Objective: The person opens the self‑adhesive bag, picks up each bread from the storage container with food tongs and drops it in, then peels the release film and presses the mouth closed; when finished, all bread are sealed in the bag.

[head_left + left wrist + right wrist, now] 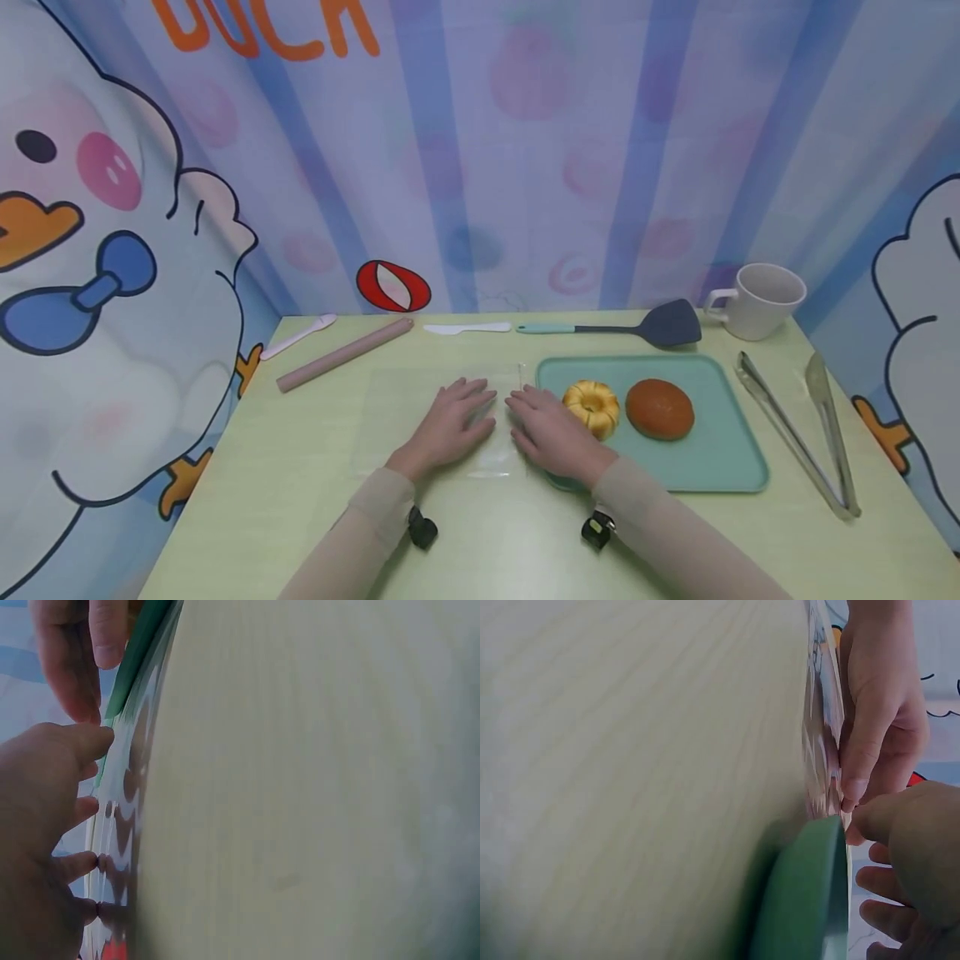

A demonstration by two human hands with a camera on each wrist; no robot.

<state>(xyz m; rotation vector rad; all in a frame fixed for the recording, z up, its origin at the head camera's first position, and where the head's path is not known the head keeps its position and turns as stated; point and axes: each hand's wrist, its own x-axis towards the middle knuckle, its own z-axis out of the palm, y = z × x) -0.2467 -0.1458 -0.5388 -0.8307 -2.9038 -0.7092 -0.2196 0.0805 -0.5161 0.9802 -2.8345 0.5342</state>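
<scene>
Plastic sheet (393,408): one, transparent; lay flat on the middle of the desk, partly under the left hand, its right edge just beside the tray.
Left hand (450,423): rested on the sheet with fingers extended and spread; grip released.
Right hand (558,435): reached across the left rim of the tray, fingers extended toward the left hand; grip released; whether its fingertips touched the sheet could not be told.
Tray (723,467): one, teal, rectangular with rounded corners; stood right of the sheet and carried two buns.
Golden bun (592,404): one, fluted, hollow at the centre; sat in the tray's left part, just beside the right hand.
Brown bun (660,409): one, smooth, rounded; sat right of the golden one, near it.
Spatula (671,323): one, dark blade, mint handle; lay behind the tray, blade to the right.
Knife (467,328): one, white; lay left of the spatula, along the back edge.
Rod (345,356): one, dusty pink; lay slantwise at the back left.
Spoon (298,337): one, pale pink; lay left of the rod.
Mug (765,302): one, white; stood at the back right corner, handle to the left.
Tongs (822,387): one pair, metal; lay spread, right of the tray.
Desk (225,517): pale yellow-green; bore all the above.
</scene>
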